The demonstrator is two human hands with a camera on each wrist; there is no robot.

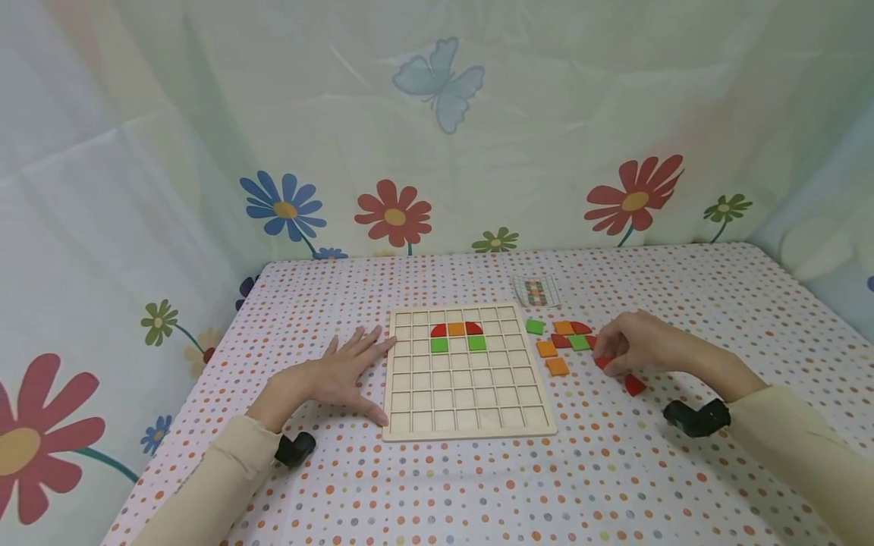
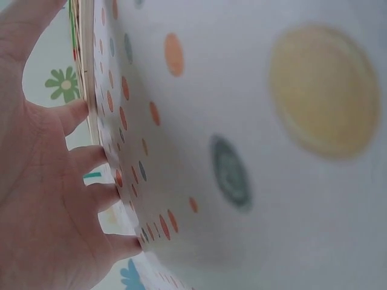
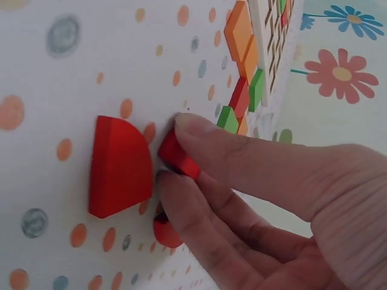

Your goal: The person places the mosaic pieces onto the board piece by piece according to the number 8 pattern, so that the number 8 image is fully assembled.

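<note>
Pinching a red piece (image 3: 176, 157) between thumb and fingers, the right hand (image 1: 635, 345) has it at the cloth (image 1: 464, 489), right of the board (image 1: 466, 379); whether it touches the cloth I cannot tell; it looks light, stiff and smooth, hardly fragile but perhaps slippery, so its side edges seem the best hold; a loose quarter (image 3: 124, 169) lies just beside; the left hand (image 1: 334, 375), fingers spread, touches the board's left edge.

The right hand (image 1: 638, 343) partly hides a red piece (image 3: 176, 156), and the card (image 1: 536, 291) is too small to read.
</note>
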